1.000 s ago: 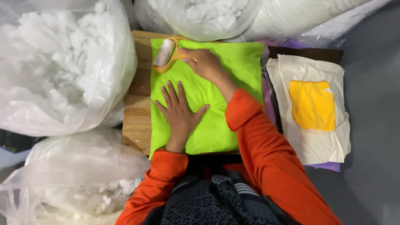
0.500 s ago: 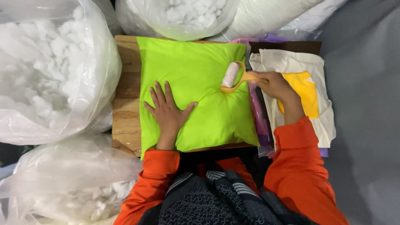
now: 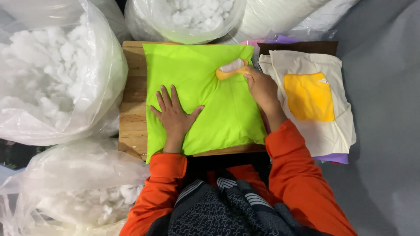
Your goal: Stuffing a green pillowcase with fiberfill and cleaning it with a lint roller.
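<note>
Two hands are working on one lime-green cushion (image 3: 205, 96), which lies flat on a wooden board (image 3: 131, 109) directly in front of us. Our left hand (image 3: 175, 116) rests on the lower left part of the cushion with the palm down and the fingers spread apart; it grasps nothing, it only presses on the fabric. Our right hand (image 3: 261, 87) is at the upper right part of the cushion, near its right edge, and it is closed around the orange handle of a lint roller (image 3: 230, 69). The white roll of this tool touches the green fabric close to the top right corner, just beyond the fingertips of the right hand. So the cushion lies under both hands, and the hands are well apart from each other on it.

To the right of the board we see a pile of folded cloth: a cream cover (image 3: 326, 131) with a yellow piece (image 3: 308, 97) lying on top of it. Big clear plastic bags of white stuffing (image 3: 48, 74) stand at the left side, and one more bag (image 3: 192, 17) is just behind the cushion.
</note>
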